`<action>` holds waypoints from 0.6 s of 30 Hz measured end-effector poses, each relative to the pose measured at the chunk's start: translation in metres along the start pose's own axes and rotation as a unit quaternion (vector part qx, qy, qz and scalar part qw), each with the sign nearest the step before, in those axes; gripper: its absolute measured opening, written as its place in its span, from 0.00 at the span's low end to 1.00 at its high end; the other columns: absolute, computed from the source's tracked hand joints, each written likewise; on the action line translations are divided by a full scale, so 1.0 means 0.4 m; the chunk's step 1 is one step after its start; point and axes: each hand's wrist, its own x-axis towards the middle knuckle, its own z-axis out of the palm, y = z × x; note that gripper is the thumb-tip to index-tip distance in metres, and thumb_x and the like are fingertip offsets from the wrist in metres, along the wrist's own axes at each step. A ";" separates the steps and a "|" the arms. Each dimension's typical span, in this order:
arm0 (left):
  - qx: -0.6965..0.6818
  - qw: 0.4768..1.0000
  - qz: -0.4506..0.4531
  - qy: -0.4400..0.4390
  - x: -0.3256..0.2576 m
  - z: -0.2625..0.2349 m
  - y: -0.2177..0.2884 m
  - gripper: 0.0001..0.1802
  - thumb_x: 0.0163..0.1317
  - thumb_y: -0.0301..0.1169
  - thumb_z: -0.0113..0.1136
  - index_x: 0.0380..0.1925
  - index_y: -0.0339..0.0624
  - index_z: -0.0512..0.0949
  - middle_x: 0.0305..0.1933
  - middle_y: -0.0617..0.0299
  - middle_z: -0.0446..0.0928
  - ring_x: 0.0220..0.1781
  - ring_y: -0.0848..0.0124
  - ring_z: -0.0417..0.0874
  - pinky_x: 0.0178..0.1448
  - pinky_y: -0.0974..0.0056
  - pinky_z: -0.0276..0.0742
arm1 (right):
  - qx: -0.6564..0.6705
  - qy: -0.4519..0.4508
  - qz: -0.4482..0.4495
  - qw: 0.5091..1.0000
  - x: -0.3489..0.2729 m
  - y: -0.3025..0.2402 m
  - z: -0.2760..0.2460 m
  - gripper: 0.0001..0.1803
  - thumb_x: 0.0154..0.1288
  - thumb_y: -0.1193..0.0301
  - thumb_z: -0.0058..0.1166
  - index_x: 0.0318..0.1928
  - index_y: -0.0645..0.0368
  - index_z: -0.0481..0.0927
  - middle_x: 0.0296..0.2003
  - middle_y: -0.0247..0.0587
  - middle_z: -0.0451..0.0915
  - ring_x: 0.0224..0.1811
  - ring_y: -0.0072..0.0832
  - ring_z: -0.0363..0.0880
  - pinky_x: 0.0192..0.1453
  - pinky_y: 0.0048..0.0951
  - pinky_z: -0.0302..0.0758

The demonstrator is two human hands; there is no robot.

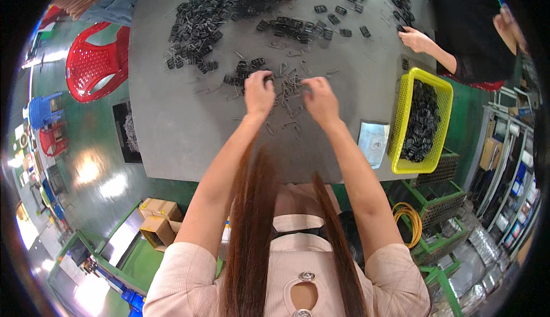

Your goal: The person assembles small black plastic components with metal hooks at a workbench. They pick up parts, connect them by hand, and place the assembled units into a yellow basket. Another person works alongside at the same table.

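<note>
Between left hand (pixel 260 94) and right hand (pixel 321 100), thin, bent metallic hooks (pixel 291 83).

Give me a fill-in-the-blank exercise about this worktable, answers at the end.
The plastic basket at the right of the table is ____. The small parts heaped in it are ____. A cluster of wire hooks lies ____ the left hand and right hand. The plastic chair nearest the table's left edge is ____.

Missing words: yellow; black; between; red.

Small rectangular parts (pixel 200 24) are black, the flat bench (pixel 183 128) grey. The oblong plastic basket (pixel 400 119) is yellow; small bent hooks (pixel 291 85) seem silvery.
</note>
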 end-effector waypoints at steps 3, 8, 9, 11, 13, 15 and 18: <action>0.087 0.995 -0.001 0.053 0.047 -0.053 -0.076 0.13 0.53 0.28 0.58 0.41 0.44 0.76 0.46 0.58 0.76 0.51 0.58 0.72 0.54 0.55 0.68 | -0.025 -0.062 0.023 0.998 0.109 -0.070 0.141 0.15 0.54 0.72 0.57 0.44 0.53 0.74 0.45 0.43 0.72 0.50 0.43 0.73 0.48 0.43 0.75; 0.203 0.977 0.070 0.000 0.144 -0.038 -0.097 0.19 0.50 0.34 0.63 0.44 0.48 0.75 0.49 0.63 0.74 0.54 0.62 0.71 0.52 0.54 0.68 | -0.084 -0.075 0.091 0.989 0.195 -0.145 0.222 0.16 0.53 0.68 0.61 0.43 0.53 0.75 0.41 0.40 0.75 0.48 0.40 0.76 0.45 0.40 0.75; 0.219 0.973 0.055 -0.051 0.151 -0.045 -0.097 0.19 0.49 0.33 0.63 0.44 0.48 0.75 0.48 0.62 0.75 0.53 0.61 0.71 0.52 0.54 0.68 | -0.078 -0.092 0.099 0.988 0.197 -0.141 0.224 0.16 0.52 0.68 0.62 0.43 0.53 0.75 0.41 0.40 0.76 0.47 0.40 0.76 0.45 0.40 0.75; 0.246 0.957 0.026 -0.155 0.170 -0.058 -0.095 0.21 0.48 0.33 0.64 0.45 0.48 0.75 0.46 0.62 0.76 0.52 0.60 0.71 0.52 0.54 0.68 | -0.066 -0.123 0.115 0.983 0.203 -0.125 0.215 0.17 0.51 0.67 0.63 0.42 0.54 0.77 0.40 0.41 0.78 0.47 0.41 0.77 0.45 0.40 0.75; -0.022 0.981 -0.097 -0.165 0.168 -0.075 -0.127 0.20 0.51 0.30 0.64 0.46 0.47 0.75 0.37 0.64 0.78 0.41 0.68 0.77 0.42 0.62 0.72 | 0.139 -0.113 0.138 0.974 0.208 -0.056 0.186 0.15 0.52 0.70 0.60 0.43 0.53 0.80 0.39 0.41 0.81 0.38 0.35 0.80 0.40 0.37 0.74; -0.439 0.834 -0.305 -0.139 0.178 -0.123 -0.125 0.19 0.54 0.30 0.63 0.48 0.47 0.75 0.35 0.66 0.79 0.35 0.74 0.79 0.37 0.67 0.72 | 0.420 -0.175 0.276 0.846 0.214 -0.033 0.098 0.16 0.52 0.69 0.61 0.44 0.56 0.80 0.36 0.36 0.83 0.34 0.28 0.80 0.39 0.30 0.73; -0.292 0.901 -0.259 -0.187 0.164 -0.168 -0.169 0.15 0.60 0.30 0.58 0.48 0.44 0.77 0.38 0.65 0.81 0.38 0.75 0.79 0.47 0.68 0.73 | 0.116 -0.161 0.176 0.964 0.195 0.048 0.066 0.15 0.54 0.71 0.61 0.44 0.59 0.80 0.35 0.33 0.82 0.34 0.20 0.78 0.38 0.24 0.72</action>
